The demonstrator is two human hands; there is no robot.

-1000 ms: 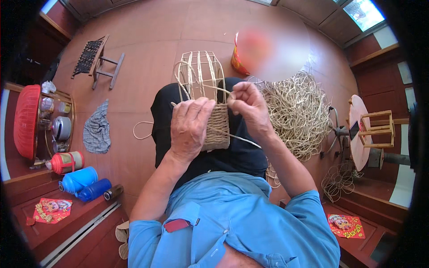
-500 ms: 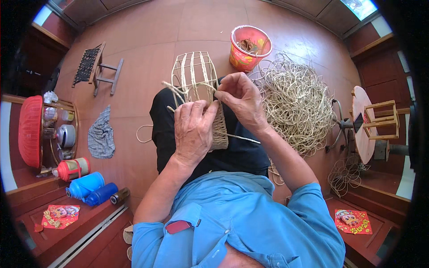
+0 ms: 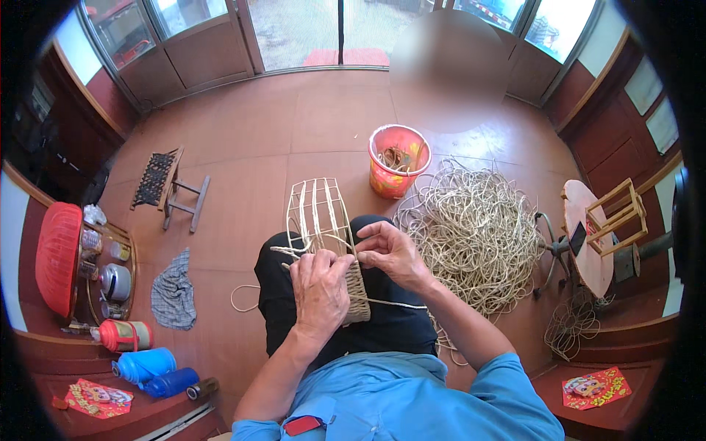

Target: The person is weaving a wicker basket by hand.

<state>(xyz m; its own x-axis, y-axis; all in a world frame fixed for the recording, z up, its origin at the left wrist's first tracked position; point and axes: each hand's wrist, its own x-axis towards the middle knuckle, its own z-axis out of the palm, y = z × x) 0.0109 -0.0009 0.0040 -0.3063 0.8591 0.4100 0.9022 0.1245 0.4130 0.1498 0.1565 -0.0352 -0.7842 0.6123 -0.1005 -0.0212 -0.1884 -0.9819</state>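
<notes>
A half-woven basket (image 3: 358, 300) of straw-coloured cord lies across my dark-trousered lap. Its near part is closely woven, while the far part is an open frame of upright and crosswise strands. My left hand (image 3: 321, 290) grips the basket at the edge of the weave, fingers curled over it. Thumb and fingers of my right hand (image 3: 395, 256) pinch a cord at the frame's right side; the exact grip is partly hidden. Cord ends (image 3: 287, 251) stick out left of my left hand. A loose strand (image 3: 397, 303) runs rightward from the woven part.
Beyond my right knee lies a big heap of cord (image 3: 478, 235), with a red bucket (image 3: 390, 181) behind it. A small stool (image 3: 173, 187), a checked cloth (image 3: 174, 294) and vacuum flasks (image 3: 145, 364) are at left. A round-topped stand (image 3: 581, 213) is at right.
The view has tipped up, bringing glass doors and a blurred patch in at the far side. Both hands stay at the weave's edge; the right hand's fingers sit slightly lower against the frame.
</notes>
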